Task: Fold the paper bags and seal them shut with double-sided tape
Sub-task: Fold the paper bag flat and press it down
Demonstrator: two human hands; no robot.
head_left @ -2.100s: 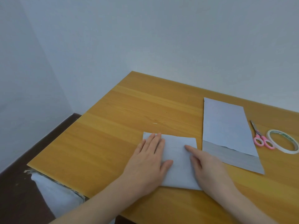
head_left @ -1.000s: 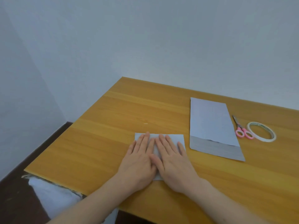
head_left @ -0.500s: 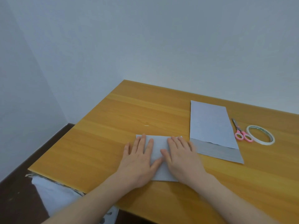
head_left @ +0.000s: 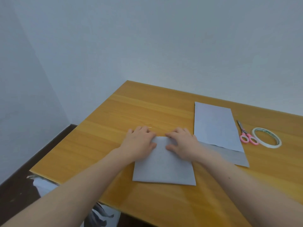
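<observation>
On the wooden table point(head_left: 131, 112), folded paper bag point(head_left: 164, 167), left hand point(head_left: 139, 142) and right hand point(head_left: 181, 143) curled, gripping its far edge, flat bag point(head_left: 214, 125), scissors point(head_left: 246, 135), tape roll point(head_left: 266, 137) to the right

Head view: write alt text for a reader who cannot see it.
Both hands, left and right, grip the far edge of a folded paper bag on a wooden table. To the right lie a flat bag, pink scissors and a tape roll.

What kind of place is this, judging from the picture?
Probably a plain room at home or in an office, used as a small craft desk. A wooden table stands in a corner of bare pale walls, with pink scissors and a tape roll beside paper bags.
</observation>
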